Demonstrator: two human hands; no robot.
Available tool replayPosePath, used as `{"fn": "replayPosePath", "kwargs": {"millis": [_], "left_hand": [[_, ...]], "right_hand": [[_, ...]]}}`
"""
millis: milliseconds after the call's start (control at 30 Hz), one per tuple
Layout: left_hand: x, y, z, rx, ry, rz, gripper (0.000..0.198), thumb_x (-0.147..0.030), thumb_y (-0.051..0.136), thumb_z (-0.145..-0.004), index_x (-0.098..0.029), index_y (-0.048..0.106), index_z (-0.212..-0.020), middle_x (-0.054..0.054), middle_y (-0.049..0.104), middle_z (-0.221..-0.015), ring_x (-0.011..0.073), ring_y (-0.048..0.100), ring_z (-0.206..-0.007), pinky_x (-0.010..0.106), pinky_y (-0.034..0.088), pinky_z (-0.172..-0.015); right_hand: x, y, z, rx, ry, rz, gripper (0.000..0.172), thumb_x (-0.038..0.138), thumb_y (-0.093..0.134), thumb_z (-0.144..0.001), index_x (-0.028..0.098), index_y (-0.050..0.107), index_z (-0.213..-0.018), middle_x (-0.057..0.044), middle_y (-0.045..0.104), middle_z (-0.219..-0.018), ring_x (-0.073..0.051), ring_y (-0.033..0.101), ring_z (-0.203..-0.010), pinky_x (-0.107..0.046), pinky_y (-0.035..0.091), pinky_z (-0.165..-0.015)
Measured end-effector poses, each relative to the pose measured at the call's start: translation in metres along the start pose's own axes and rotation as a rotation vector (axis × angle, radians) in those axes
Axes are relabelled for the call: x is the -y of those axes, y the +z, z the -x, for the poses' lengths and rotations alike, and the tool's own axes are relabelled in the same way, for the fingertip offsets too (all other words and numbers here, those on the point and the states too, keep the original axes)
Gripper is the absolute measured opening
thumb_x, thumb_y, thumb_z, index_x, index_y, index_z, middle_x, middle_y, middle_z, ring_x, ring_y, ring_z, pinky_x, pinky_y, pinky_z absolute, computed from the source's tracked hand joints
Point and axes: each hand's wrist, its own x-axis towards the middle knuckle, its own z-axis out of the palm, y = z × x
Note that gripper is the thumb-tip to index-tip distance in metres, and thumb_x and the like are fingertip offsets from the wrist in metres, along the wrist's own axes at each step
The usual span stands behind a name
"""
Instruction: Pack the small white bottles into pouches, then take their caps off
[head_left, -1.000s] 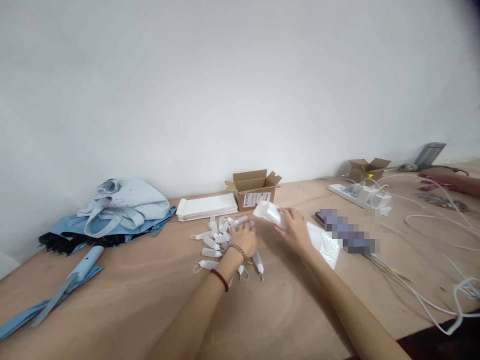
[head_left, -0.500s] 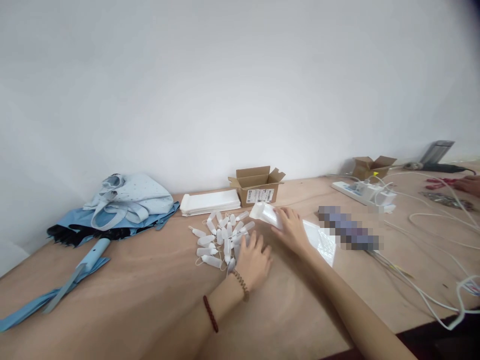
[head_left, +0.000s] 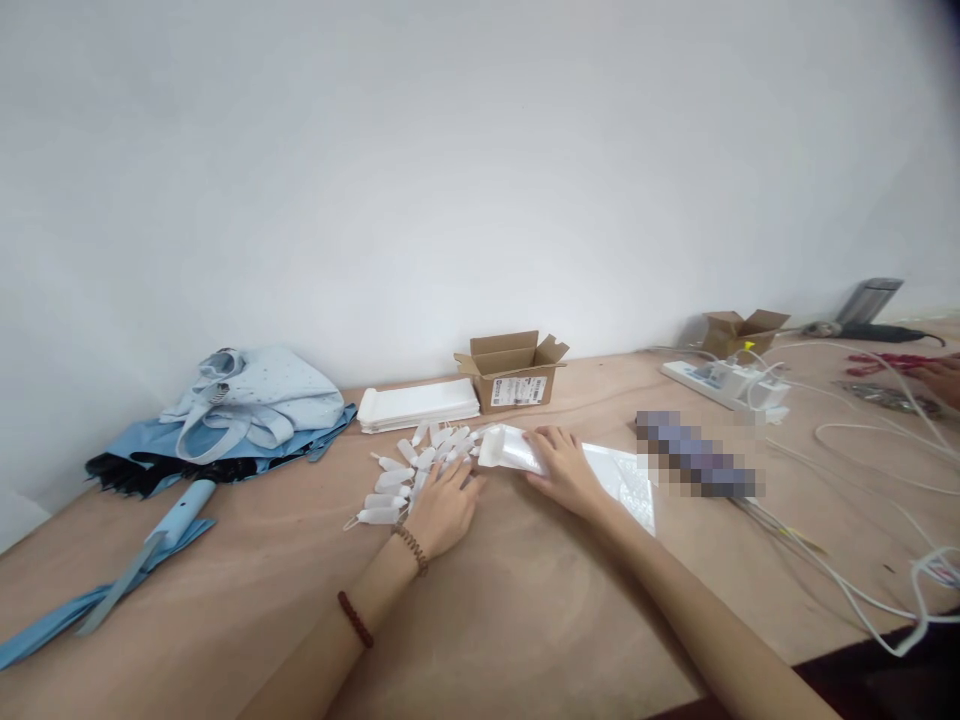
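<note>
Several small translucent white plastic pieces with string loops, like little bottles or tags, lie heaped on the table as a pile. My left hand rests palm down over the pile's right side, fingers stretched and apart, hiding some pieces. My right hand lies across a shiny white plastic pouch, with the thumb on its near side and the fingers over the far side. The pouch's flap end points toward the pile. More clear, glossy sleeves extend under and right of my right wrist.
Behind the pile sit a stack of white envelopes and an open carton. A light blue bag and an umbrella handle lie left. On the right are a power strip, loose cables and another person's hand.
My left hand has moved left and slightly up, farther over the pile, pushing pieces left. My right hand has shifted left together with the white pouch, whose flap end is now closer to the pile.
</note>
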Motion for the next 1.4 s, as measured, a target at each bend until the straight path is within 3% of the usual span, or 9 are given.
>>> {"fn": "replayPosePath", "kwargs": {"millis": [200, 333, 467, 600, 767, 933, 1100, 1233, 1400], "left_hand": [[0.015, -0.008, 0.023, -0.104, -0.032, 0.22, 0.038, -0.021, 0.048, -0.086, -0.019, 0.053, -0.124, 0.01, 0.061, -0.117, 0.0232, 0.051, -0.115, 0.04, 0.038, -0.101], [0.009, -0.019, 0.03, -0.274, -0.269, 0.513, 0.036, -0.027, 0.056, -0.083, -0.021, 0.056, -0.119, 0.009, 0.064, -0.107, 0.022, 0.059, -0.1, 0.038, 0.047, -0.089], [-0.001, -0.03, 0.025, -0.513, -0.56, 0.986, 0.038, -0.039, 0.062, -0.079, -0.018, 0.057, -0.111, 0.009, 0.07, -0.101, 0.0225, 0.065, -0.091, 0.035, 0.051, -0.078], [-0.005, -0.032, 0.022, -0.659, -0.681, 1.291, 0.036, -0.039, 0.066, -0.076, -0.016, 0.054, -0.101, 0.012, 0.07, -0.103, 0.0229, 0.066, -0.094, 0.031, 0.053, -0.073], [-0.002, -0.024, 0.023, -0.68, -0.731, 1.285, 0.036, -0.042, 0.069, -0.072, -0.015, 0.056, -0.094, 0.011, 0.071, -0.096, 0.0183, 0.069, -0.075, 0.033, 0.055, -0.072], [-0.002, -0.019, 0.023, -0.624, -0.746, 1.304, 0.037, -0.042, 0.068, -0.071, -0.013, 0.065, -0.094, 0.009, 0.072, -0.09, 0.0207, 0.069, -0.079, 0.034, 0.054, -0.075], [-0.002, -0.012, 0.025, -0.622, -0.618, 0.993, 0.024, -0.037, 0.062, -0.078, -0.018, 0.072, -0.088, 0.006, 0.07, -0.092, 0.0204, 0.064, -0.086, 0.031, 0.051, -0.077], [-0.007, -0.012, 0.028, -0.566, -0.623, 0.794, 0.021, -0.035, 0.06, -0.079, -0.02, 0.072, -0.085, 0.004, 0.069, -0.082, 0.019, 0.062, -0.077, 0.031, 0.05, -0.072], [-0.014, -0.027, 0.029, -0.345, -0.356, 0.602, 0.03, -0.031, 0.046, -0.089, -0.024, 0.072, -0.076, 0.002, 0.068, -0.075, 0.0212, 0.057, -0.086, 0.034, 0.045, -0.079]], "right_hand": [[0.004, -0.002, 0.001, 0.018, -0.044, -0.032, 0.048, 0.024, 0.061, -0.074, 0.016, 0.05, -0.12, -0.014, 0.052, -0.115, -0.029, 0.045, -0.104, -0.042, 0.035, -0.088], [0.013, -0.006, 0.002, 0.04, -0.075, -0.059, 0.05, 0.024, 0.062, -0.074, 0.016, 0.049, -0.122, -0.014, 0.051, -0.113, -0.029, 0.045, -0.103, -0.041, 0.037, -0.086], [0.023, -0.006, 0.004, 0.034, -0.114, -0.102, 0.051, 0.021, 0.062, -0.072, 0.017, 0.048, -0.121, -0.013, 0.051, -0.114, -0.028, 0.045, -0.102, -0.041, 0.037, -0.086], [0.029, -0.005, 0.006, 0.023, -0.142, -0.145, 0.053, 0.02, 0.062, -0.071, 0.019, 0.047, -0.122, -0.013, 0.051, -0.116, -0.028, 0.045, -0.104, -0.041, 0.037, -0.087], [0.04, -0.008, 0.007, 0.004, -0.146, -0.227, 0.054, 0.018, 0.06, -0.071, 0.02, 0.045, -0.123, -0.011, 0.05, -0.116, -0.027, 0.045, -0.105, -0.04, 0.038, -0.088], [0.048, -0.008, 0.009, 0.001, -0.164, -0.293, 0.054, 0.017, 0.057, -0.072, 0.021, 0.044, -0.124, -0.011, 0.05, -0.117, -0.027, 0.046, -0.108, -0.041, 0.037, -0.089], [0.051, -0.006, 0.009, -0.034, -0.163, -0.322, 0.052, 0.018, 0.056, -0.073, 0.021, 0.044, -0.124, -0.012, 0.05, -0.115, -0.028, 0.045, -0.109, -0.041, 0.036, -0.09], [0.054, -0.007, 0.01, -0.077, -0.163, -0.3, 0.05, 0.018, 0.053, -0.073, 0.022, 0.045, -0.122, -0.011, 0.052, -0.115, -0.028, 0.047, -0.106, -0.042, 0.037, -0.089], [0.057, -0.006, 0.01, -0.09, -0.193, -0.261, 0.051, 0.018, 0.055, -0.072, 0.02, 0.046, -0.122, -0.011, 0.051, -0.115, -0.027, 0.047, -0.106, -0.04, 0.038, -0.089]]}}
